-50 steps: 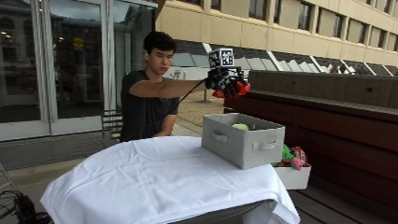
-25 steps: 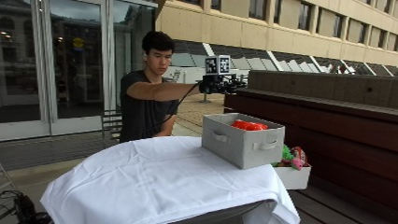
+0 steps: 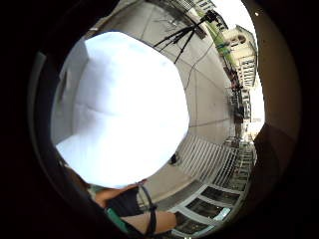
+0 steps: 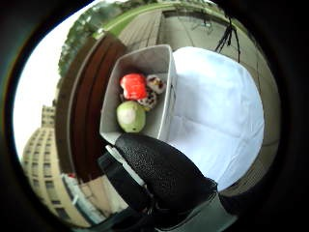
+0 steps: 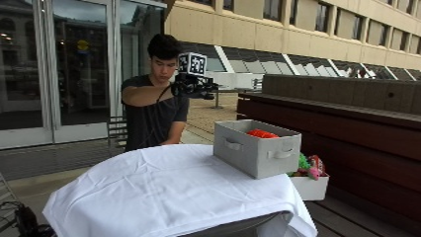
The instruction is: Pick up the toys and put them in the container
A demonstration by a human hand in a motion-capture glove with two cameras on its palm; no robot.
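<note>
- White cloth (image 5: 164,187) drapes the round table and hangs over its edge on every side; it is the largest thing in the outside view, and it shows again in both palm views.
- Grey fabric container (image 5: 256,147), a rectangular bin with a handle on its near side and another on its end, sits on the cloth near the table edge that faces the dark wooden bench (image 5: 342,123).
- Inside the container, the thumb side palm view shows a red toy (image 4: 133,86), a round green toy (image 4: 130,116) just beside it, and a spotted toy (image 4: 150,99) against the wall next to the red one. From the outside view only the top of the red toy shows above the rim.
- Beyond the table's far corner, lower than the tabletop, stands a small white box (image 5: 309,185) with more toys (image 5: 308,165) in it, green and pink ones showing over its edge.
- The person's gloved right hand (image 5: 192,86) is raised at chest height, up and to the side of the container and well apart from it. Nothing shows in it. Whether its fingers are straight or curled cannot be told.
</note>
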